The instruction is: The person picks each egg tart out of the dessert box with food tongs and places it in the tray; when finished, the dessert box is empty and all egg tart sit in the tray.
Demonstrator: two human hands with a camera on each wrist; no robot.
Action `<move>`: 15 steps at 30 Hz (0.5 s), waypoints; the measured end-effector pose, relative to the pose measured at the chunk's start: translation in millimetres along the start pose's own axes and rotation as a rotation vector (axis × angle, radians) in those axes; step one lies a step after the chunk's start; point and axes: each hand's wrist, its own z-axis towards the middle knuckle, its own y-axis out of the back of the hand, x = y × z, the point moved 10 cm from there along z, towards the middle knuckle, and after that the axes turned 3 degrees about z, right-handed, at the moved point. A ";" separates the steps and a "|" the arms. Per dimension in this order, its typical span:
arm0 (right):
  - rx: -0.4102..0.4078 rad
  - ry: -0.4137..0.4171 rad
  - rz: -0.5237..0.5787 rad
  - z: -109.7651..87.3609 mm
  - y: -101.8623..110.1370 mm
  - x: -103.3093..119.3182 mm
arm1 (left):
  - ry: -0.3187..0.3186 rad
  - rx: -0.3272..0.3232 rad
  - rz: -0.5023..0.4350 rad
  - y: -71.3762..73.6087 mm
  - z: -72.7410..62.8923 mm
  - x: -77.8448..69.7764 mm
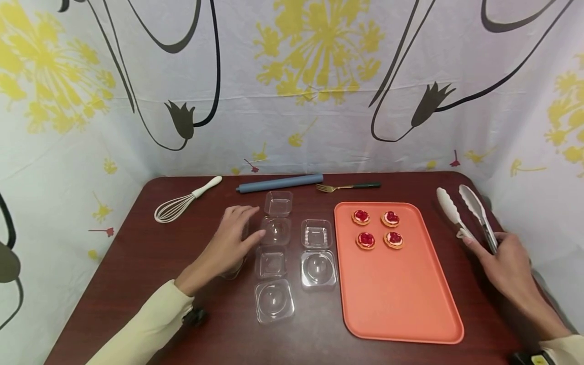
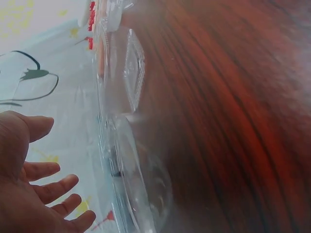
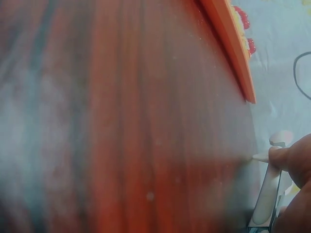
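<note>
My left hand (image 1: 228,241) hovers at the left edge of a group of clear plastic containers, partly hiding one (image 1: 232,271) beneath it. In the left wrist view this hand (image 2: 41,187) has loosely spread fingers with nothing between them, beside a clear container (image 2: 133,179). My right hand (image 1: 508,261) grips the metal tongs (image 1: 476,215) near their hinge end, their pale tips apart and pointing away. The right wrist view shows the hand (image 3: 299,179) around the tongs (image 3: 267,199). Several small red-topped tarts (image 1: 366,240) sit on the orange tray (image 1: 397,299).
More clear containers (image 1: 274,301) stand in two columns left of the tray. Along the table's back lie a white whisk (image 1: 184,203), a blue rolling pin (image 1: 280,183) and a fork (image 1: 349,186) with a dark green handle. Patterned cloth (image 1: 296,126) hangs behind the table.
</note>
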 end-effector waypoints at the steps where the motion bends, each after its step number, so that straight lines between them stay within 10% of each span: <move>1: 0.000 0.001 0.002 0.2 -0.4 -0.4 | 0.005 0.000 -0.005 1.1 -1.3 1.9; 15: -0.021 -0.001 -0.034 -1.5 -1.7 -1.5 | 0.039 -0.037 -0.010 15.2 -15.9 23.5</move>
